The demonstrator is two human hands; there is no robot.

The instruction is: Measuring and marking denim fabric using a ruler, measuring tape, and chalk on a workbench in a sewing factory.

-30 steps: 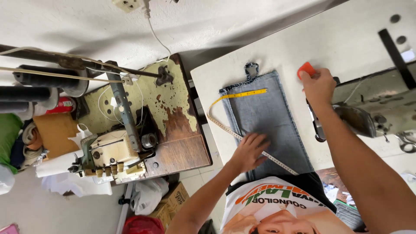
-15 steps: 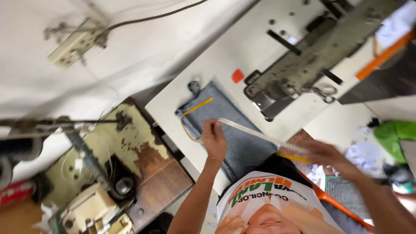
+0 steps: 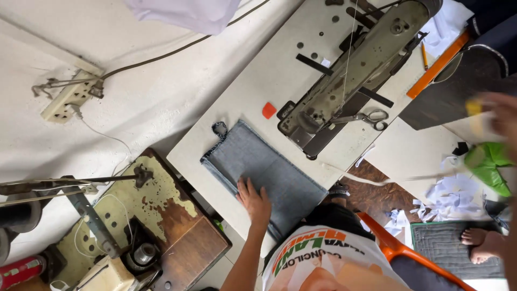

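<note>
A folded piece of grey-blue denim [image 3: 280, 172] lies on the white sewing table [image 3: 253, 86] at its near edge. My left hand [image 3: 254, 200] rests flat on the denim's near left part, fingers spread. Out at the far right, my right hand [image 3: 498, 116] is blurred and holds the yellow end of a tape measure [image 3: 377, 180], which trails in the air back towards the table. A small red piece of chalk [image 3: 269, 110] sits on the table just beyond the denim.
A grey sewing machine [image 3: 355, 70] stands on the table with scissors [image 3: 366, 117] beside it and an orange ruler [image 3: 436, 64] further right. A worn second machine table [image 3: 161, 215] is at the left. Green cloth [image 3: 487, 164], paper scraps and a bare foot [image 3: 479, 240] are at the right.
The chalk left my right hand and now lies on the table. The tape measure came off the denim as my right hand swung out right. My left hand stayed on the denim.
</note>
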